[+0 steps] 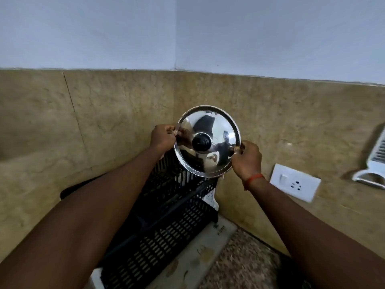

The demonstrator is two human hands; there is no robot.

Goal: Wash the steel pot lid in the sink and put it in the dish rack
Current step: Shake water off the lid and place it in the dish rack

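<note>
Home kitchen corner — dish rack (164, 217), tiled backsplash (104, 122), wall socket (294, 182)

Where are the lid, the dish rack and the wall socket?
lid (216, 130), head view, shiny dome above the black knob
dish rack (166, 222), head view, slotted black side wall
wall socket (294, 182), head view, white faceplate

The light is soft and even, rather dim, with a cool blue cast on the upper wall (187, 32) and no hard shadows apart from a dark patch beside the black rack (166, 215). The steel lid (216, 130) shines like a mirror, with bright glare on its dome and dark reflections around the knob. The wide lens bends the tile line and stretches both forearms at the lower corners, and the speckled table (245, 261) and the white grille (375, 161) at the right edge look smeared and soft.
</note>
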